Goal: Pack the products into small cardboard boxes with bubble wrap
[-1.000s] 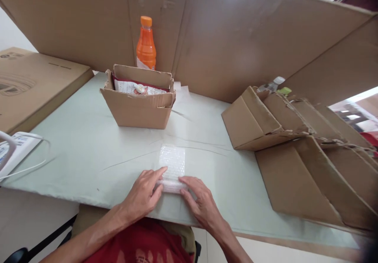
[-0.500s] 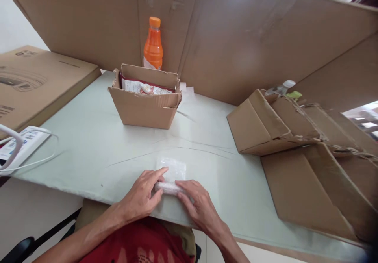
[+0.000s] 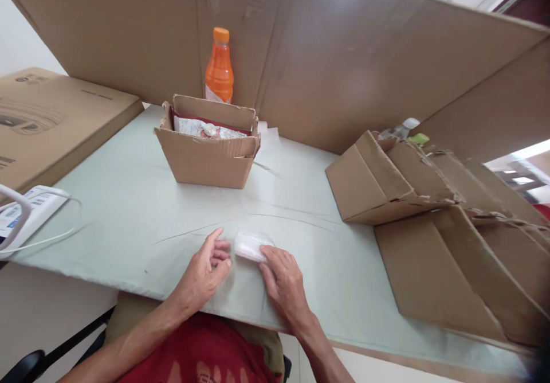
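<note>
Head view: bubble wrap (image 3: 248, 246) is between the hands (image 3: 284, 280), touching the right.

Bundle: translucent whitish bubble-wrap packet (image 3: 248, 246), oblong
Wrap: gathered compactly, surface glossy, slightly blurred
Lie: flat, long side roughly crosswise, right end slanting slightly nearer the front edge
Tabletop spot: on the pale green cloth-like surface (image 3: 301, 199), front-middle part

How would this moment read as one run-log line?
bubble wrap: rolled, on tabletop | right hand: touching its right end | left hand: empty, beside its left end | orange bottle: upright behind cardboard bin
</note>
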`<state>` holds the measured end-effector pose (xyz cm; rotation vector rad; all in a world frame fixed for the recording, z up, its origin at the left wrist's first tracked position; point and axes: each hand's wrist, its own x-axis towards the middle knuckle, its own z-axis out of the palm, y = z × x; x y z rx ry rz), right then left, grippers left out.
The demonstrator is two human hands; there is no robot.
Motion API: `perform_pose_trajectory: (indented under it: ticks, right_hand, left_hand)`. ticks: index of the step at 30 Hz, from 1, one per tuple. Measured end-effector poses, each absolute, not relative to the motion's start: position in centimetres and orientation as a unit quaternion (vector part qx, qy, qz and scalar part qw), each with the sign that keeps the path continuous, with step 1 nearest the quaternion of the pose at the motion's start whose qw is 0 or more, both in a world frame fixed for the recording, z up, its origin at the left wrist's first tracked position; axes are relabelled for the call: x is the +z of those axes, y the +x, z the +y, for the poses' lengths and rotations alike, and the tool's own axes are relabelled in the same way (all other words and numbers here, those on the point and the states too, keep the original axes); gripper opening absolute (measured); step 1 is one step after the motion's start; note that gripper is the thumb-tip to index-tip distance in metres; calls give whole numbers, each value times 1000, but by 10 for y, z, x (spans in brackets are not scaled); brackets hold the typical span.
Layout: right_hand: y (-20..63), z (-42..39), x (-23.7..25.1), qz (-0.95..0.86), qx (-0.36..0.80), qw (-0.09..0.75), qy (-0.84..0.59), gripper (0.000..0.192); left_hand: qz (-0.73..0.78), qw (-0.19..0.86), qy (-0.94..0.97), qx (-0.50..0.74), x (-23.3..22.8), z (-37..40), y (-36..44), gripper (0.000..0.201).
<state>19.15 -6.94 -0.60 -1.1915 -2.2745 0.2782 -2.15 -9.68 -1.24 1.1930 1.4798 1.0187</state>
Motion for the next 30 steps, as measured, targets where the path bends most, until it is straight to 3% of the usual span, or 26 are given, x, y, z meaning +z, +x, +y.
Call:
perform_pose_trajectory:
  ticks: [3,8,10,13,16,20,26,30]
  right_hand:
    - [188,-74,-6,-827,164,311,-439,27]
    - [197,-80,11,-828,246,298,-406,26]
    - [207,-77,17,-826,271,282,-406,37]
    - [220,-69,18,-814,335,255,-401,71]
    - [217,-60,10,-802,377,233,-400,67]
    - [203,-41,15,-789,397,217,-417,37]
    - [201,16,87,-817,271,270,-432,19]
    - [179,65,155,-825,116,364,-416,19]
  left_hand:
    - [548,563,431,445,-14,-102,-14,72]
    - [528,567,443,451,-3,-98,-6,70]
    - [515,565,459,452,0,-99,-6,70]
    - [494,565,487,447,-1,-100,-4,71]
    - [511,538,521,423,-6,-99,-2,72]
    - [528,370,638,421,1,-83,-20,71]
    - [529,-111,690,481,72,1,-106,72]
    - [549,-205,665,463,96,42,-138,72]
